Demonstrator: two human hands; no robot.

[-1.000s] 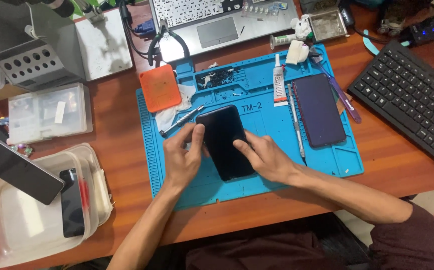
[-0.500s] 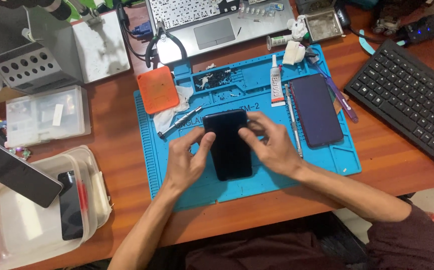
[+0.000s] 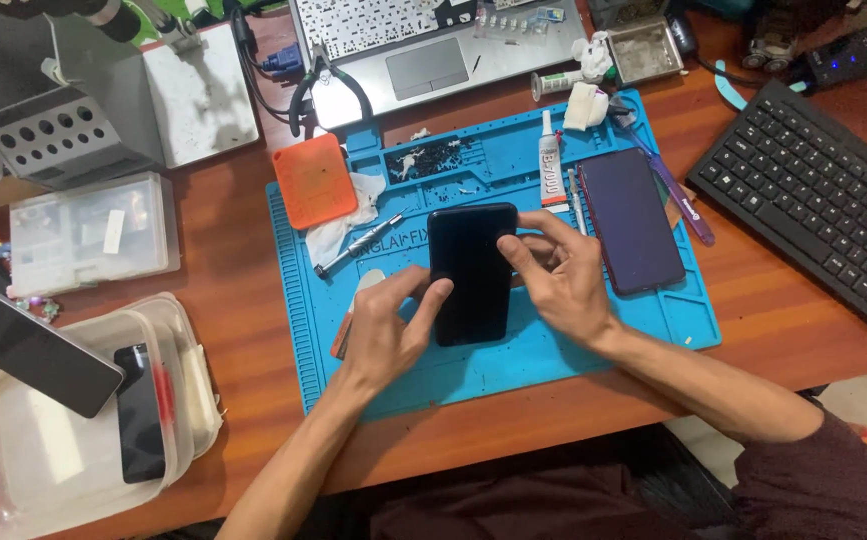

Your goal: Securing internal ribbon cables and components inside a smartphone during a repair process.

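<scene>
Carefully pressing along the black phone (image 3: 470,272), lying face up in the middle of the blue mat (image 3: 513,370) on the desk (image 3: 243,330). Steadying the phone's left edge with the left hand (image 3: 385,335), fingers half curled and spread, fingertips touching the glass, gripping nothing. Working the right edge with the right hand (image 3: 558,280), fingers bent narrow and pinching at the upper right side of the phone. Judging it best to be keeping pressure even and flat, both hands opposing each other, so the phone is not sliding or tilting on the mat.

Going by size around it: sitting at the far edge, a laptop (image 3: 423,40); lying off to the right, a black keyboard (image 3: 813,200), well apart; standing at the near left, a clear tub (image 3: 73,500) with a phone leaning on its rim. Resting just beside the right hand, a second dark phone (image 3: 631,220), crowding that wrist. Lying near the left hand, an orange square pad (image 3: 315,182), crumpled tissue (image 3: 338,235) and a small screwdriver (image 3: 358,245); standing between the phones, a glue tube (image 3: 549,165), easy to be knocking.
</scene>
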